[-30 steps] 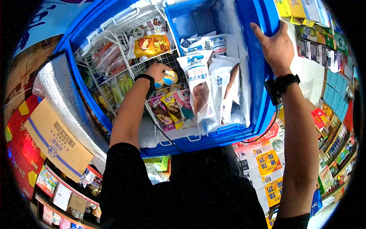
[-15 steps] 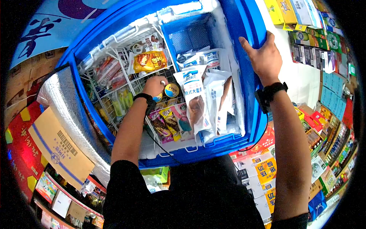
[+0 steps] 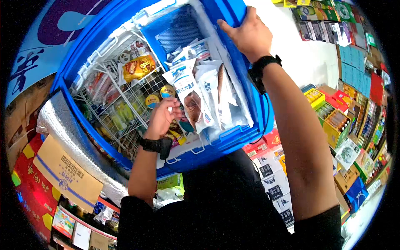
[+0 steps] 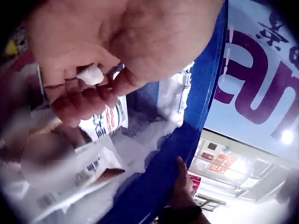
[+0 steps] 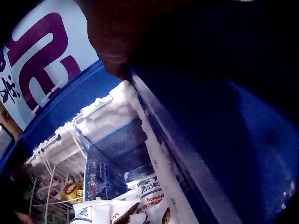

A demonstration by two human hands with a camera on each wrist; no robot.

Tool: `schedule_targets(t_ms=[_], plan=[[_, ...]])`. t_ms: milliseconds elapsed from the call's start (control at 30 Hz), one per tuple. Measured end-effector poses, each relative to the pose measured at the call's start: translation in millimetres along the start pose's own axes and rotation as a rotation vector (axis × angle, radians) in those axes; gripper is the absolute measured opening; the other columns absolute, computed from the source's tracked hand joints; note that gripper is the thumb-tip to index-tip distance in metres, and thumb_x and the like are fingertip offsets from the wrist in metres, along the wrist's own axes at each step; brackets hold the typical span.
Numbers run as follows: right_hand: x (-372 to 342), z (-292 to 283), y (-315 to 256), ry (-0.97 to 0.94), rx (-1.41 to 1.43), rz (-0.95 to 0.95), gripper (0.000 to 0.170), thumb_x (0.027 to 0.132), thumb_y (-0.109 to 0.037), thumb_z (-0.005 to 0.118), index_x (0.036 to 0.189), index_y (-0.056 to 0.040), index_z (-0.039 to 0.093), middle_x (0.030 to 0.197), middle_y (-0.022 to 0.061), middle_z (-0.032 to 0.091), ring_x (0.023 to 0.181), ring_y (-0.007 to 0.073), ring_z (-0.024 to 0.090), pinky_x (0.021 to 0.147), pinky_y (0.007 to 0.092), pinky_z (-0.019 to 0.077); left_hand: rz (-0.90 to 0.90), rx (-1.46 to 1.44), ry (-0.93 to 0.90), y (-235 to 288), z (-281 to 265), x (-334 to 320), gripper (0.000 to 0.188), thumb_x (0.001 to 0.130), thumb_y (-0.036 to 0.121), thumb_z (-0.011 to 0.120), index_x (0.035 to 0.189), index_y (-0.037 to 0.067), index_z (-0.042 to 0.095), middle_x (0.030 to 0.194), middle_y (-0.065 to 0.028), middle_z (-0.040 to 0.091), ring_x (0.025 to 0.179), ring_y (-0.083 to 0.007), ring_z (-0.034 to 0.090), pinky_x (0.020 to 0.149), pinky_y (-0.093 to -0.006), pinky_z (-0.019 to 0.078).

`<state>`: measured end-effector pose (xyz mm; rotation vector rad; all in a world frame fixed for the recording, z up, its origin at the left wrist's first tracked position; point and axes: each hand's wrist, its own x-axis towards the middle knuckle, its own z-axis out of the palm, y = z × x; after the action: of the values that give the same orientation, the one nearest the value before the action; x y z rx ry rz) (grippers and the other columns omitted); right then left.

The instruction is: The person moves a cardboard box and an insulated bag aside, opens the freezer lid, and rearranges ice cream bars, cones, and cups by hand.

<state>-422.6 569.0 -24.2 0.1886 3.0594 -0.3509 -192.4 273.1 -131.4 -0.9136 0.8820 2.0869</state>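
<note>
The white bit in the left hand is too blurred to identify.

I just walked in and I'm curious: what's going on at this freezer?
A person is at an open blue freezer, with the right hand holding its rim. The left hand is over the packs, beside some long white packs. A small white thing, too unclear to name, sits among its curled fingers. Two round-lidded cups lie close by.
</note>
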Motion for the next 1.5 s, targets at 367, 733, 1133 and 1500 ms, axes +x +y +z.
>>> schedule_targets(t_ms=[367,733,1133,1500], plan=[[0.5,2.8,1.0,0.033,-0.005,0.000,0.080,0.082,-0.067,0.073,0.127,-0.0028,0.055,0.112,0.0203,0.073,0.099,0.0383,0.074,0.085,0.0466,0.0595,0.140,-0.141,-0.102,-26.9,69.9,-43.9,0.051,0.100,0.003,0.054,0.150,-0.002,0.047,0.145,-0.0174,0.059,0.120,-0.0271,0.066,0.108,-0.0402,0.0522],[1.4,-5.1,-7.6,-0.035,-0.035,0.042,0.088,0.085,-0.069,0.069,0.136,-0.0006,0.050,0.117,0.0228,0.071,0.102,0.0371,0.074,0.087,0.0449,0.0598,0.093,-0.019,0.044,-57.2,43.4,-75.1,0.039,0.110,0.032,0.054,0.136,0.003,0.061,0.116,-0.0077,0.069,0.092,-0.0168,0.067,0.086,-0.0330,0.0566],[-1.4,-3.5,-9.4,0.026,0.024,0.025,0.082,0.081,-0.063,0.079,0.131,-0.0028,0.054,0.112,0.0198,0.071,0.099,0.0369,0.072,0.086,0.0473,0.0580,0.516,-0.625,-0.105,7.1,68.6,-69.3,0.052,0.099,0.010,0.052,0.148,-0.005,0.045,0.153,-0.0222,0.050,0.141,-0.0324,0.050,0.124,-0.0449,0.0363],[-0.4,-6.3,-10.8,-0.007,0.007,0.036,0.089,0.083,-0.065,0.073,0.139,0.0003,0.049,0.120,0.0252,0.070,0.108,0.0396,0.071,0.091,0.0468,0.0573,0.435,-0.501,0.298,-15.4,0.8,-38.1,0.045,0.103,0.009,0.061,0.146,0.001,0.051,0.147,-0.0171,0.056,0.126,-0.0294,0.062,0.113,-0.0415,0.0502]])
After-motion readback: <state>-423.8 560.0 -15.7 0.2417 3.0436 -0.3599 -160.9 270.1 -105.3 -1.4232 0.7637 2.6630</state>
